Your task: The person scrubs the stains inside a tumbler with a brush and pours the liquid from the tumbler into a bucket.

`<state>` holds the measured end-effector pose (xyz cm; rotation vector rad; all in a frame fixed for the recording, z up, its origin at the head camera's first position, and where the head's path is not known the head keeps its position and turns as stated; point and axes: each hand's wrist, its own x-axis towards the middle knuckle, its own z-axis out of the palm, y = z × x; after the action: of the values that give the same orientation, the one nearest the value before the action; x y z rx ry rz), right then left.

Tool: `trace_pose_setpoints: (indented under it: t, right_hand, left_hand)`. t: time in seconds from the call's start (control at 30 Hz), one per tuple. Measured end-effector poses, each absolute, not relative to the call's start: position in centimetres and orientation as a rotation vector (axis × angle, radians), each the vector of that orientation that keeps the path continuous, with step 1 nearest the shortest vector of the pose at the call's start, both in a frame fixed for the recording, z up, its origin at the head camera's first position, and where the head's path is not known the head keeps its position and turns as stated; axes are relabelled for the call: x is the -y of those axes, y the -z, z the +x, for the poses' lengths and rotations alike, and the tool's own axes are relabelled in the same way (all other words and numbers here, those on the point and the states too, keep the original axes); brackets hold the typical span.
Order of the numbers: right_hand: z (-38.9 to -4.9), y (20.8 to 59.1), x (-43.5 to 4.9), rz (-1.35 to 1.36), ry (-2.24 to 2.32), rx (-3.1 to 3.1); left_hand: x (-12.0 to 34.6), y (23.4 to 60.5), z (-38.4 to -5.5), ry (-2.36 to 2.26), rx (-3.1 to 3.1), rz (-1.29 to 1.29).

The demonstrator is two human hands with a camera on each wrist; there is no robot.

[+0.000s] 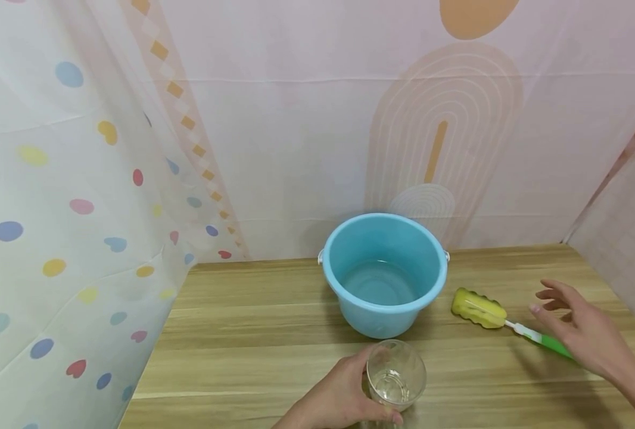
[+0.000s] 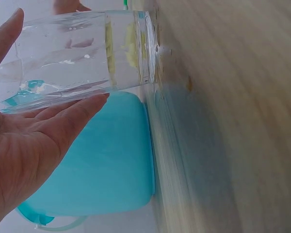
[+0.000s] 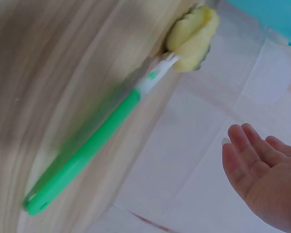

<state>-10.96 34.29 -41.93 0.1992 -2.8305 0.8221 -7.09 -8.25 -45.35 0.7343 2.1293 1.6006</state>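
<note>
A clear drinking glass (image 1: pixel 396 381) stands upright on the wooden table at the front middle. My left hand (image 1: pixel 344 390) holds it from the left, thumb on the near side and fingers around the back. In the left wrist view, the glass (image 2: pixel 72 56) has its base at the tabletop, with wet spots beside it. My right hand (image 1: pixel 585 328) is over the green handle of a bottle brush with a yellow sponge head (image 1: pixel 478 308), its fingers loosely bent and holding nothing. The right wrist view shows a gap between the hand (image 3: pixel 264 170) and the green handle (image 3: pixel 87 150).
A light blue bucket (image 1: pixel 379 322) with water in the bottom stands behind the glass, its white handle mounts at the sides. Patterned curtains (image 1: pixel 296 149) hang behind the wooden table (image 1: pixel 242 333) and along its left side.
</note>
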Motion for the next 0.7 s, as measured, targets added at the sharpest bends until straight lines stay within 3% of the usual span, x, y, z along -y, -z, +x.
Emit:
trace_pose_setpoints:
  t: [0.7]
  right_hand:
    - [-11.0, 38.9, -29.2, 0.317, -0.947, 2.734]
  left_hand:
    - [8.2, 45.3, -7.1, -1.592, -2.133, 0.736]
